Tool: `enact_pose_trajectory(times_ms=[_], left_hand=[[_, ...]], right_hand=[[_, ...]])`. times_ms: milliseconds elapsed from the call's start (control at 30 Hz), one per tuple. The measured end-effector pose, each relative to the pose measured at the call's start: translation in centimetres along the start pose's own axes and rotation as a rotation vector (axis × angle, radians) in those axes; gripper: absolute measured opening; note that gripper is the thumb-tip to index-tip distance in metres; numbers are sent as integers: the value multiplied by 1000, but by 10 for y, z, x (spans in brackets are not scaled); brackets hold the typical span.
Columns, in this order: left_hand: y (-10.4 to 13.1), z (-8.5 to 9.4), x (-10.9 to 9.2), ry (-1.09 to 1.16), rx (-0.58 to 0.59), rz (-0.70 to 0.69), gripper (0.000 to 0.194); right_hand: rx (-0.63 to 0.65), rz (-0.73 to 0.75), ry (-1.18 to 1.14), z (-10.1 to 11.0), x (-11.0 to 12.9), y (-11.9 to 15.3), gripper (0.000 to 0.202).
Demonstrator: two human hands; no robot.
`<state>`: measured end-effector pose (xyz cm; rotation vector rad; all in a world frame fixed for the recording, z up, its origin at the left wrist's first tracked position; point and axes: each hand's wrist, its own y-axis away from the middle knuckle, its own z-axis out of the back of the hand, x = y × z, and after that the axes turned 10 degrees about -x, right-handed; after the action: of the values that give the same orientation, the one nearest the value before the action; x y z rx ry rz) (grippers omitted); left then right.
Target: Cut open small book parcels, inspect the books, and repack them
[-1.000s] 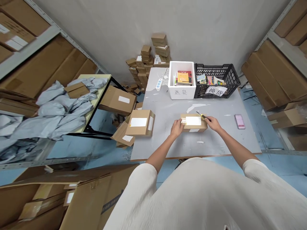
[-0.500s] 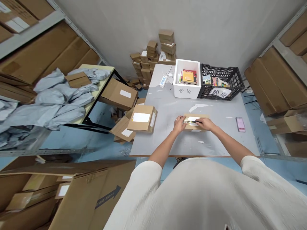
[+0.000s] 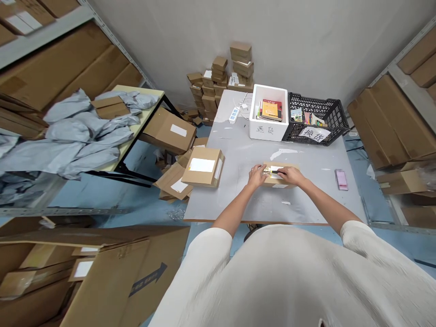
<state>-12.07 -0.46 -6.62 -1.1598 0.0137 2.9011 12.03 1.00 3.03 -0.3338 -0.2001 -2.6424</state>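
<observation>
A small cardboard box (image 3: 281, 182) with a white label lies on the grey table (image 3: 235, 206) in front of me. My right hand (image 3: 290, 175) is closed around a dark, thin tool (image 3: 275, 172) whose tip lies over the label, pointing left. At the left end of the box is my left hand (image 3: 257, 175), its fingers bent against the box's edge and top; whether they pinch anything is too small to tell. Left of my hands, a larger cardboard box (image 3: 203, 167) with a white label sits at the table's left edge.
At the table's back stand a white foam box (image 3: 269, 131) holding books and a black crate (image 3: 315, 136) with books. A power strip (image 3: 234, 115) lies left of them, a pink item (image 3: 341, 180) at the right. Grey parcels (image 3: 81, 129) cover a side table.
The view has shifted slightly. Both hands stay at the small box, and the dark tool remains in my right hand over the label.
</observation>
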Motion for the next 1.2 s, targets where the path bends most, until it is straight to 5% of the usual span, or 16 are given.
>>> enact_pose_trajectory(times_ms=[567, 800, 1200], left_hand=[[-2, 7, -5, -54, 33, -42, 64], [0, 16, -12, -46, 101, -262, 74], [-2, 23, -16, -122, 132, -191, 78]], right_hand=[[49, 16, 20, 8, 2, -9, 43], [68, 17, 55, 12, 2, -10, 41], [132, -1, 134, 23, 14, -7, 39]])
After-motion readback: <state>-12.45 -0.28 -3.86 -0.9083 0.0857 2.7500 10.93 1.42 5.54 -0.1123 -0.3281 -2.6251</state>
